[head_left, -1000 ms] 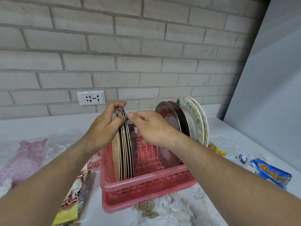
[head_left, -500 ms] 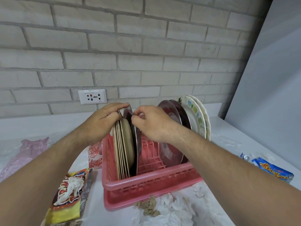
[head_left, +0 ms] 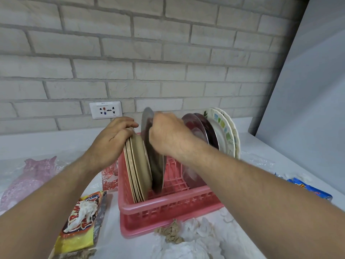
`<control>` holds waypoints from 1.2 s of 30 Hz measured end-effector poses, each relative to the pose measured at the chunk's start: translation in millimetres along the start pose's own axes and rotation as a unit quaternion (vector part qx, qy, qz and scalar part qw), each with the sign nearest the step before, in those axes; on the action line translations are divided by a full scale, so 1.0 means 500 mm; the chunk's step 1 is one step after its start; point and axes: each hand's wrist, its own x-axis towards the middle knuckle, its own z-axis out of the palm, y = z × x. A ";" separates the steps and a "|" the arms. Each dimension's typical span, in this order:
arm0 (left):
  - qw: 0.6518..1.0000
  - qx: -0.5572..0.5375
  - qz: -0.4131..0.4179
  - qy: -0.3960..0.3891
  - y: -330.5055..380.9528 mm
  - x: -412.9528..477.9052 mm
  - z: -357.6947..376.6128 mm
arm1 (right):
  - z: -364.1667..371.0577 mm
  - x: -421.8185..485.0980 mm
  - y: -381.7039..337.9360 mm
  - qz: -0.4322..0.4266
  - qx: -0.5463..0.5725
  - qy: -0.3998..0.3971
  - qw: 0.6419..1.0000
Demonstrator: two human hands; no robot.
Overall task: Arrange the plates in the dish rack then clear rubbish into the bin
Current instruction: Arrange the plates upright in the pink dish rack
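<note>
White bench [head_left: 115, 245] against a grey brick wall [head_left: 168, 53], with a pink plastic dish rack [head_left: 168, 204] near its front edge; the left hand [head_left: 112, 141] clasps the upright stack of beige plates [head_left: 139, 165] at the rack's left end, the right hand [head_left: 168, 135] grips the rim of a round steel plate [head_left: 155, 171] standing in the rack just beside them; a yellow snack wrapper [head_left: 80, 227] lies left of the rack

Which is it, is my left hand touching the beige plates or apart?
Touching. Head view: the left hand curls its fingers over the top of the beige plates, no gap.
</note>
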 end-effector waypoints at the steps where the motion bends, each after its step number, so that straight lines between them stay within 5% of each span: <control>1: 1.000 -0.001 0.001 0.000 0.002 0.000 0.001 | -0.018 0.007 -0.002 -0.009 -0.019 0.016 1.000; 7: 0.999 -0.018 -0.043 0.015 -0.004 -0.001 0.000 | -0.134 0.033 0.032 -0.004 -0.132 0.103 0.986; 13: 0.998 -0.016 -0.051 0.014 0.002 -0.001 0.009 | -0.086 0.001 0.102 0.061 -0.148 0.056 0.985; 36: 0.999 -0.028 -0.035 0.002 0.019 0.016 0.039 | -0.007 -0.009 0.165 -0.009 -0.305 0.070 0.950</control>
